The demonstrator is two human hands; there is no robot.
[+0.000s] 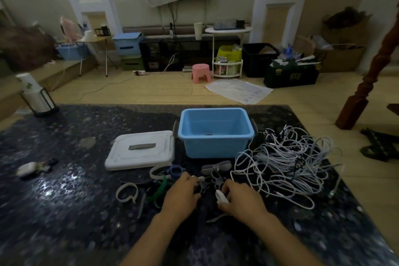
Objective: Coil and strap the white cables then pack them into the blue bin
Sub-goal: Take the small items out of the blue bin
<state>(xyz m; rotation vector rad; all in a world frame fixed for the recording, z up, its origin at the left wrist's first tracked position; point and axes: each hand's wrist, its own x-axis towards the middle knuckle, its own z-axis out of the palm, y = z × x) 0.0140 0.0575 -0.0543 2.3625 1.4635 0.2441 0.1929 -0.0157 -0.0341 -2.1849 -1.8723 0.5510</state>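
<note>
An open blue bin [216, 147] stands mid-table with nothing visible inside. To its right lies a tangled heap of white cables [287, 162]. Several straps [127, 192] in white, grey, green and blue are scattered in front of the bin. My left hand [183, 192] rests among the straps, its fingertips on a grey strap [203, 185]. My right hand [239, 196] grips a white strap [221, 196] between thumb and fingers, close to the left edge of the cable heap.
The bin's white lid [140, 151] lies flat to the left of the bin. A white lantern-like holder [36, 97] stands at the table's far left corner, and a small white object [27, 168] lies near the left edge. The dark patterned table [64, 211] ends just right of the cables.
</note>
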